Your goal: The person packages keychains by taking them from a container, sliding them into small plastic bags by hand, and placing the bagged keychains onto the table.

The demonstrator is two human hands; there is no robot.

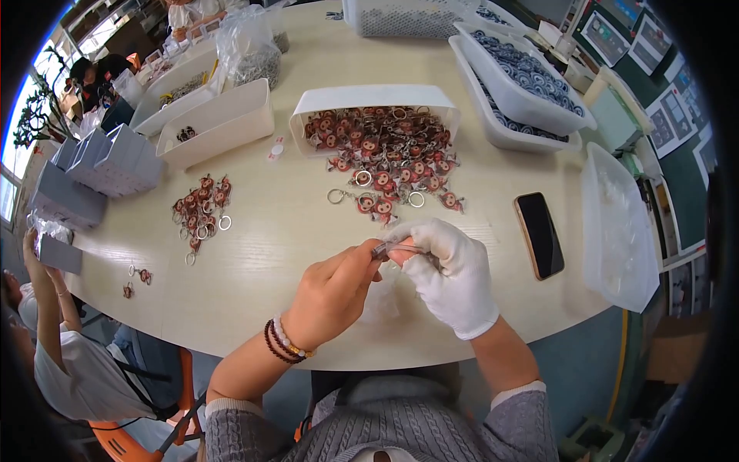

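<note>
My left hand [335, 289], bare with bead bracelets at the wrist, pinches a small dark, shiny piece [380, 250] at its fingertips. Against it, my right hand [454, 273], in a white glove with the thumb tip uncovered, is closed on a thin, clear strip [408, 248]. The fingers hide much of both, so I cannot tell whether they are one item. Under the hands lies a crumpled clear plastic bag [379, 304]. Just beyond are red-and-brown character keychains [377, 181] with metal rings, spilling from a tipped white bin [369, 95].
A smaller keychain pile [202, 209] lies left. A phone [539, 236] and a clear tray [616, 231] are at the right. Bins of blue-grey parts [523, 73] stand back right. Grey boxes [127, 158] stand at the left, near another person's arm [48, 296].
</note>
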